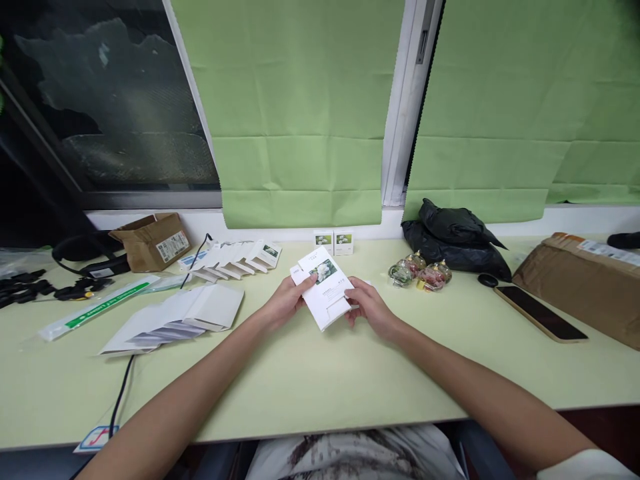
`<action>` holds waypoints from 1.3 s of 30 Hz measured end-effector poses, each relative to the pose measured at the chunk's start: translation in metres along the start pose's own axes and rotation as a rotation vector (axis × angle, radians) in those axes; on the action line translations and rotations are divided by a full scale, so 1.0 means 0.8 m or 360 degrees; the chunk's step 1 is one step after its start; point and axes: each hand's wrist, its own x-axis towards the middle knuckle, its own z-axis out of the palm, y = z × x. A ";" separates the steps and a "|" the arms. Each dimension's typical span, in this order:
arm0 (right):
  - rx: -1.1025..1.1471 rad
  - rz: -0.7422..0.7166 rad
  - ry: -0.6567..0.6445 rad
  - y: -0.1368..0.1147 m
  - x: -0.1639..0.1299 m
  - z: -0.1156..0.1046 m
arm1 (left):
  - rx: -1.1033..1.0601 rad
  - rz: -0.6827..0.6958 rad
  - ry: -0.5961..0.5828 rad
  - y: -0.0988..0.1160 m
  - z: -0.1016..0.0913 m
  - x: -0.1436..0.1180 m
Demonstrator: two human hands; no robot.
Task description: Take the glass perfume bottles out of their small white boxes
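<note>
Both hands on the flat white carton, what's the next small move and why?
Probably push the flat carton open into a box shape. The left hand pinches its left edge and the right hand grips its lower right corner, and it looks flat. Two small boxes with similar print stand assembled by the wall, while more flat cartons lie fanned out to the left.

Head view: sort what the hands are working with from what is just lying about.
In hand:
left hand
right hand
flat white carton, held by both
flat carton stacks
two folded boxes

Lying about:
phone
black bag
glass bottles
brown boxes
</note>
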 end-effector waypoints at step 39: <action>-0.0344 -0.0109 -0.0157 -0.039 0.011 -0.057 | 0.0065 0.0042 -0.0453 -0.004 0.012 -0.008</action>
